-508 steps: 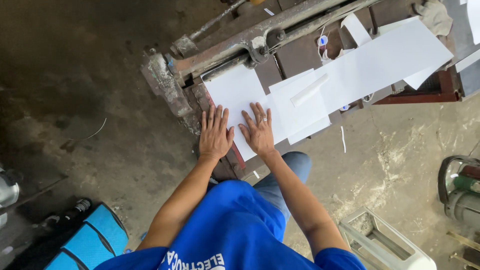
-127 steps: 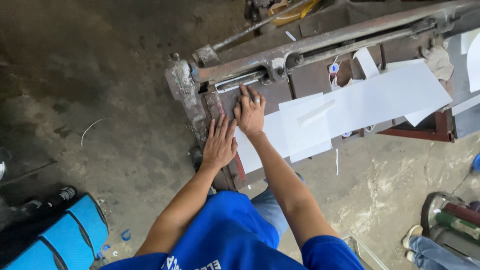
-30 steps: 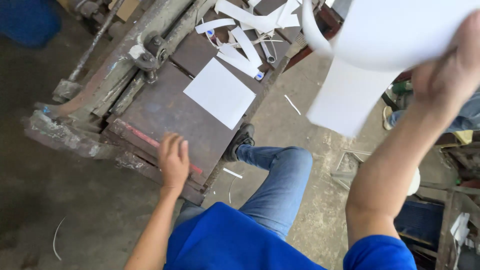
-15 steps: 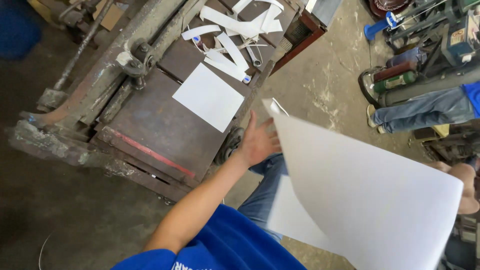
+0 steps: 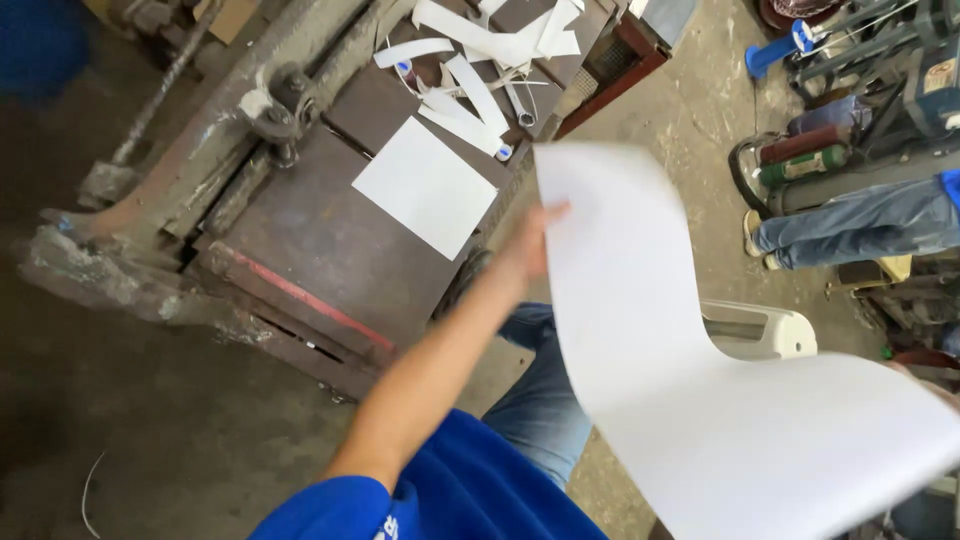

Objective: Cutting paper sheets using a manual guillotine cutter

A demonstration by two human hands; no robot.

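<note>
A large white sheet (image 5: 700, 380) curves through the air in front of me, low and to the right. My left hand (image 5: 530, 240) grips its upper left edge, arm stretched out from my blue sleeve. My right hand (image 5: 925, 378) is almost wholly behind the sheet's right end; only a sliver shows, where it holds that edge. Left of the sheet stands a rusty metal shear table (image 5: 300, 250). A smaller white rectangle (image 5: 425, 185) lies flat on it, apart from both hands.
Several white offcut strips (image 5: 480, 60) are piled at the table's far end. Another person's jeans-clad legs (image 5: 860, 225) stretch in from the right. A white plastic box (image 5: 760, 330) stands on the concrete floor beside my knee (image 5: 540, 400). Machines crowd the top right.
The big sheet has swung lower and rightward, bending into a curve. My left hand has kept its hold on the sheet's edge. The view has tilted slightly.
</note>
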